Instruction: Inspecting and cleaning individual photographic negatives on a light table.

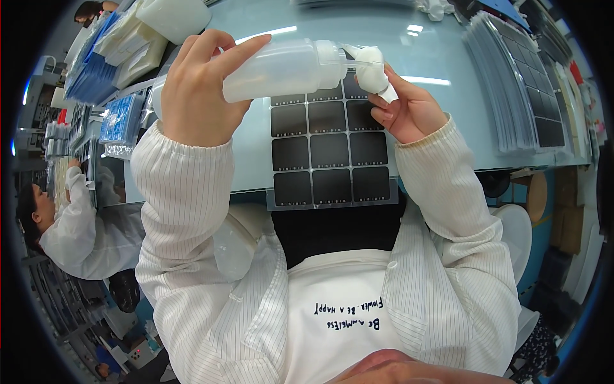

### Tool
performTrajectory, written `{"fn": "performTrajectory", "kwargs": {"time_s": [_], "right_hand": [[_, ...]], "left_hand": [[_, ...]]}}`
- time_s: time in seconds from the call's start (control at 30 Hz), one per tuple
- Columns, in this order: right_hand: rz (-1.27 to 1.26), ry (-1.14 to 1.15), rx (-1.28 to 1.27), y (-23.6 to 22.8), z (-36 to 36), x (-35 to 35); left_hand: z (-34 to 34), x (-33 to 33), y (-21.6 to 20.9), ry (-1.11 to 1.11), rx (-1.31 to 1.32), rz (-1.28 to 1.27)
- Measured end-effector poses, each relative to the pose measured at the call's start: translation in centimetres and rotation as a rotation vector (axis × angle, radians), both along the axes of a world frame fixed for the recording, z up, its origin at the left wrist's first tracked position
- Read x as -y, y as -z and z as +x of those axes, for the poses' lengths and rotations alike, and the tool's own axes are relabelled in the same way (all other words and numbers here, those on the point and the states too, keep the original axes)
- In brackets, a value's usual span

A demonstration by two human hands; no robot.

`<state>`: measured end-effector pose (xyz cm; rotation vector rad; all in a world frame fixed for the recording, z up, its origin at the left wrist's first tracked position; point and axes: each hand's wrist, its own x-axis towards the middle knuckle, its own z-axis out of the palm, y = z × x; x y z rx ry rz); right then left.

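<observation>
Sheet of dark squares low centre on the pale bench, top row hidden, left hand grip wrapped round a tipped translucent squeeze bottle, right hand pinching a white wad at its nozzle, stacked sheets cut off far right.

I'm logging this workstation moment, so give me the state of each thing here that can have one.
Squeeze bottle: lying sideways in the air, nozzle toward the wipe, held.
Left hand: closed around the bottle.
White wipe: bunched at the bottle's nozzle.
Right hand: fingers pinching the wipe.
Sheet of dark squares: flat on the table, its near edge overhanging.
Stack of similar sheets: fanned, at right.
</observation>
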<state>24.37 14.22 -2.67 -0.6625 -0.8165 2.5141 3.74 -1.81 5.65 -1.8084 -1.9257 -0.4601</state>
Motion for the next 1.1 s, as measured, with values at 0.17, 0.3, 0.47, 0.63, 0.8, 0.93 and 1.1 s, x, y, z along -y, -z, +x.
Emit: {"fn": "performTrajectory", "kwargs": {"time_s": [0.17, 0.3, 0.47, 0.63, 0.8, 0.93, 1.1], "right_hand": [[-0.004, 0.005, 0.001, -0.1, -0.2, 0.1], [0.004, 0.022, 0.000, -0.3, -0.4, 0.1], [0.048, 0.031, -0.168, -1.0, -0.8, -1.7], [0.311, 0.126, -0.053, -3.0, -1.6, -2.3], [0.455, 0.151, 0.205, -2.1, -0.6, -2.7], [0.598, 0.093, 0.378, -1.2, 0.7, -3.3], [0.750, 0.088, 0.442, -1.3, 0.6, -3.5]], "left_hand": [[-0.3, 0.0, 0.2, -0.007, -0.001, -0.008], [-0.7, 0.0, 0.5, 0.008, 0.002, -0.014], [-1.6, -1.4, 1.6, 0.017, 0.143, -0.008], [-4.9, -5.3, 3.2, -0.151, 0.584, -0.058], [-8.2, -8.0, 2.0, -0.161, 0.886, 0.008], [-14.9, -11.3, 6.2, -0.282, 0.937, 0.307], [-15.6, -12.6, 6.7, -0.160, 0.900, 0.402]]}}
